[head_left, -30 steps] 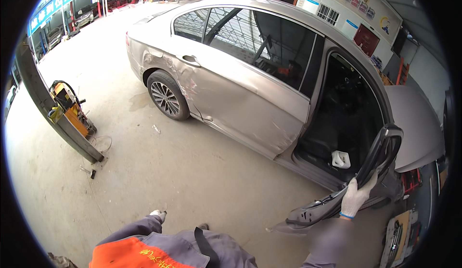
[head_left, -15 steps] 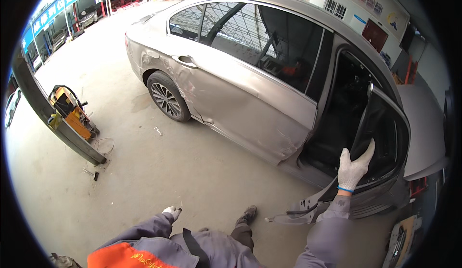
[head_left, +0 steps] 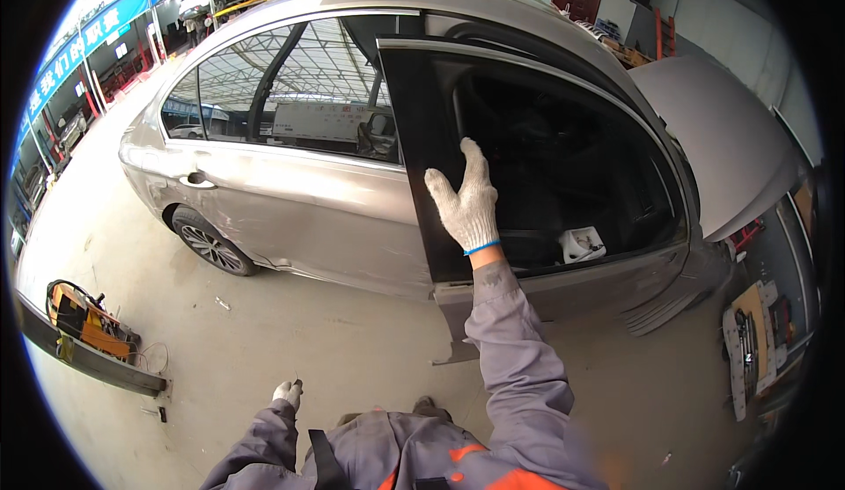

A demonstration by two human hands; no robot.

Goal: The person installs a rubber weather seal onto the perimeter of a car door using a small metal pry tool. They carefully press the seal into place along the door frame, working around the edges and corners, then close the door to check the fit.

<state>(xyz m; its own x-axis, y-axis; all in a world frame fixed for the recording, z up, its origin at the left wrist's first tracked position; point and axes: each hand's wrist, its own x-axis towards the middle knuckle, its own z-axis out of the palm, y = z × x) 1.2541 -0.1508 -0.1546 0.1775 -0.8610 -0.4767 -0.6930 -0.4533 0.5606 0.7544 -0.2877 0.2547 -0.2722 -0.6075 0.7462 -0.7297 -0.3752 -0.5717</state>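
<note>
My right hand [head_left: 466,201], in a white knit glove with a blue cuff edge, lies against the dark window frame of the car's front door [head_left: 576,288]. Its thumb and fingers are spread, not wrapped round anything. The door stands slightly out from the beige car body and overlaps the dented, scraped rear door [head_left: 326,213]. Low at the left, away from the car, my gloved left hand [head_left: 287,392] is closed. A small thin tip pokes out of it; what it belongs to I cannot make out.
An orange-and-black wheeled machine [head_left: 92,327] stands at the left behind a grey post [head_left: 97,362]. The car's hood [head_left: 717,142] is raised. A tool board [head_left: 748,349] is at the right. Through the front window a white tray [head_left: 583,244] shows.
The front door has swung inward toward the car body, covering the opening seen before. My right hand has moved left and up with it. My view has turned right; the left hand stays low.
</note>
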